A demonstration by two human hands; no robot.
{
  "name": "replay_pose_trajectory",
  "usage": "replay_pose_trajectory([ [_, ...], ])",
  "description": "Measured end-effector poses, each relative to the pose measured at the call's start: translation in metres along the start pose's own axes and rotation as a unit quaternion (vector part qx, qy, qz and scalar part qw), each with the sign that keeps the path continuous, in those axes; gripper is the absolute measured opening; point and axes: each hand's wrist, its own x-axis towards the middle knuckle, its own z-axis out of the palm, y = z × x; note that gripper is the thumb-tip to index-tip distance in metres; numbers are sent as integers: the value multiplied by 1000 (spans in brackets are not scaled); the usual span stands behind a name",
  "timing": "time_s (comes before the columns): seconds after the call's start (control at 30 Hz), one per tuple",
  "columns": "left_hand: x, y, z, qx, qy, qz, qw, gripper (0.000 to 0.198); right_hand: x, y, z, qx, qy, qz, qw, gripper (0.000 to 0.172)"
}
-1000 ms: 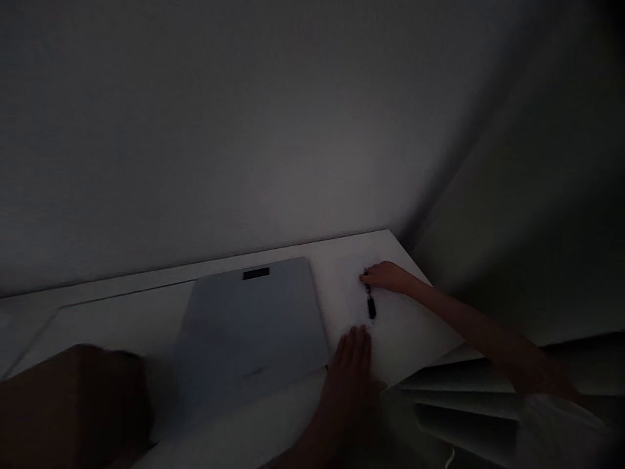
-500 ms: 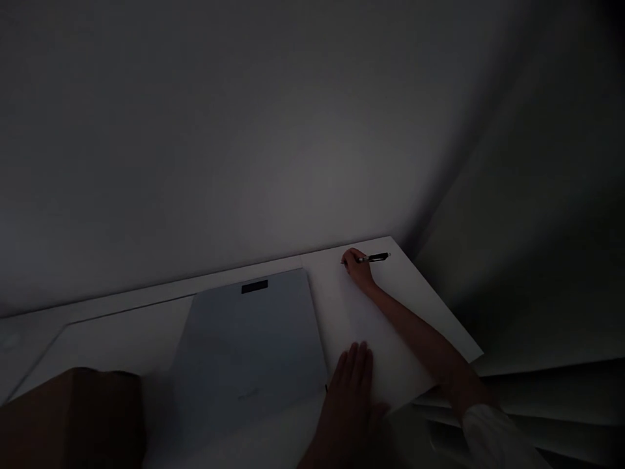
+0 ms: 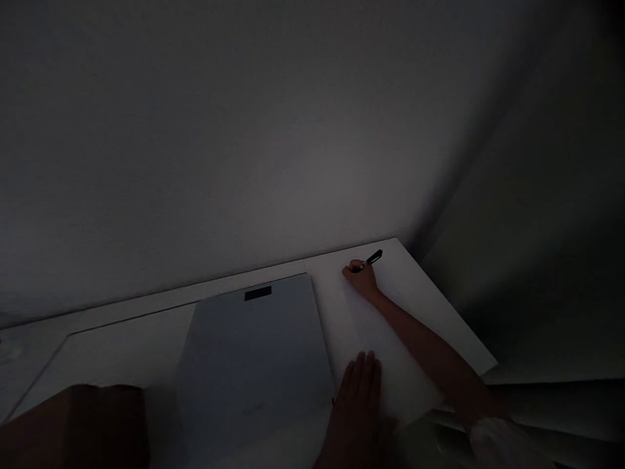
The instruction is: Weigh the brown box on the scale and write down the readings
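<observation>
In the dim head view, my right hand (image 3: 361, 279) is closed around a dark pen (image 3: 374, 258), whose back end points up and to the right. That hand rests near the far edge of a large white sheet (image 3: 415, 312), which lies at the right end of the white surface. My left hand (image 3: 359, 397) lies flat, fingers stretched out, on the near left part of the sheet. Beside it is a grey-blue flat panel, like a closed laptop (image 3: 254, 358), with a small black label (image 3: 258, 294) near its far edge. The pen's tip is hidden by my fingers.
A brown box-like object (image 3: 105, 420) stands at the lower left. The pale wall (image 3: 293, 130) rises right behind the surface. Dark fabric-like folds (image 3: 547, 293) lie to the right, beyond the edge.
My right hand has turned and drawn slightly nearer, and the pen has gone from almost level to tilted upward. The whole view has shifted a little. My left hand stays flat.
</observation>
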Motion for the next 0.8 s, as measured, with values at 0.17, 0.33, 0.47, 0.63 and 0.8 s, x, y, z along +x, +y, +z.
replay_pose_trajectory([
  [0.17, -1, -2, 6, -26, 5, -7, 1000, 94, -2, 0, 0, 3, 2, 7, 1000, 37],
  [0.33, -1, 2, 3, 13, 32, -2, 999, 99, -2, -4, -2, 13, 16, 17, 1000, 36],
  [0.47, 1, 4, -7, 45, 35, 7, 998, 106, -4, -7, -4, 20, 24, 13, 999, 30],
  [0.63, 1, 5, -9, 43, 22, 5, 999, 107, -4, -6, -4, 19, 32, 1, 999, 24],
  [0.8, 1, 4, -5, 22, -3, -6, 1000, 109, -2, -9, -7, -1, 50, -29, 998, 25],
])
